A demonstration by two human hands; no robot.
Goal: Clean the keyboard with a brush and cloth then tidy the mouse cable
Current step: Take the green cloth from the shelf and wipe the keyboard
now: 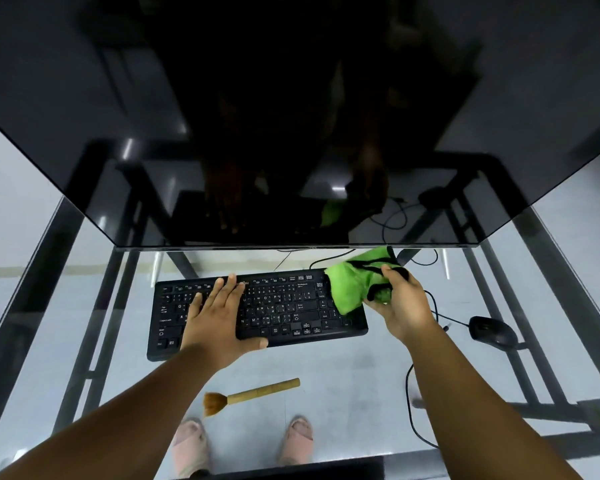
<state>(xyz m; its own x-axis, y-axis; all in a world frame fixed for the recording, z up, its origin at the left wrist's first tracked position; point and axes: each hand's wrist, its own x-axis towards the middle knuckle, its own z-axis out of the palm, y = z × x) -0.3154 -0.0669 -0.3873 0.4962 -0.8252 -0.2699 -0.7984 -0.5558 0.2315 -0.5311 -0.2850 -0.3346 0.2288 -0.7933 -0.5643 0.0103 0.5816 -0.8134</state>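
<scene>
A black keyboard point(257, 311) is laid on the glass surface point(326, 362), just below the lower edge of a dark monitor point(291, 116). The left hand point(219, 320) is pressed flat on the left half of the keyboard, with the fingers point(231, 284) straight and spread and nothing held; the thumb is laid along the near edge. At 3 o'clock from it, the right hand point(400, 306) is raised over the right end of the keyboard, and a green cloth point(359, 280) is gripped in its curled fingers. The cloth hangs onto the number keys. A brush point(250, 396) is seen at 6 o'clock from the keyboard, apart from both hands, bristles toward 9 o'clock. A mouse point(492, 332) lies at 3 o'clock, its cable point(411, 403) running loose over the surface.
</scene>
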